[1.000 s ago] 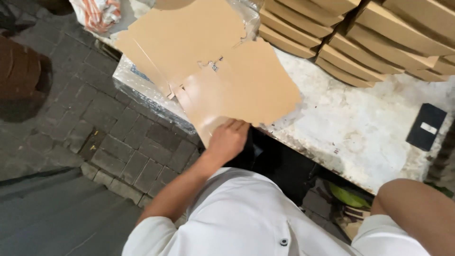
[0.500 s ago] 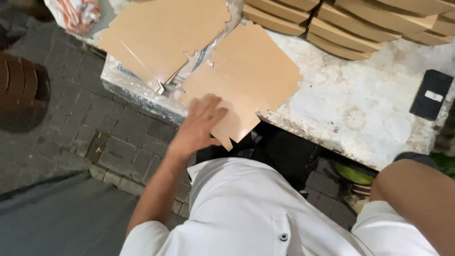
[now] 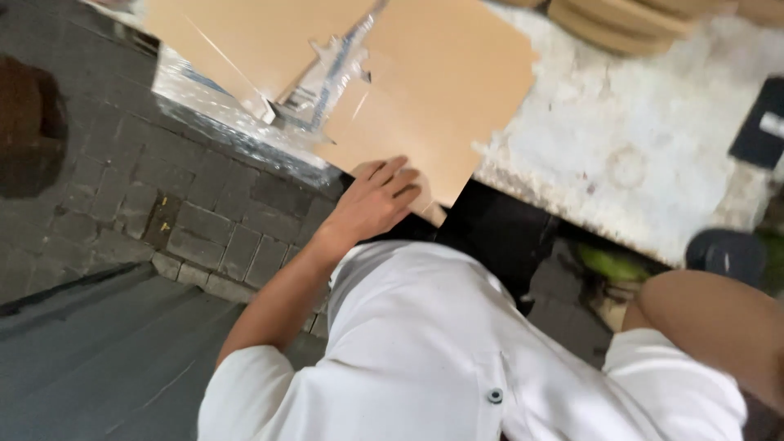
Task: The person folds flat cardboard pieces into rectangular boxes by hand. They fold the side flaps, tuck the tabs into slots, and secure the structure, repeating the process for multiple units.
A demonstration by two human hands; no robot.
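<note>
Flat brown cardboard sheet (image 3: 425, 106): lies on the near edge of the tabletop (image 3: 645, 163), one corner overhanging the edge toward the person. Unfolded; faint crease lines visible, no sides raised.

Left hand (image 3: 377, 200): palm down on the overhanging corner of the sheet, fingers (image 3: 392, 173) slightly spread and laid flat on top of the card. Thumb side hidden, so cannot tell whether the edge is pinched from below or only pressed. Frame is motion-blurred.

Right hand: not in view. Only the bare right upper arm (image 3: 719, 327) shows at the lower right, below the white shirt (image 3: 457, 359).

Around the sheet: a second flat cardboard sheet (image 3: 253, 33) lies further back and to the left, partly overlapping it, with crinkled clear plastic wrap (image 3: 237, 114) under and between them at the tabletop's left end. Stack of folded brown boxes (image 3: 621, 24) at the far edge, well apart from the hand. Dark rectangular object (image 3: 759, 122) at the right edge of the tabletop. Tabletop surface white, worn, stained.

Progress, as judged: sheet is contacted and partly off the stack; it is not lifted and no fold is begun. Folded boxes behind suggest earlier sheets are done; at least two flat ones remain.

Below: grey brick paving (image 3: 163, 212).
</note>
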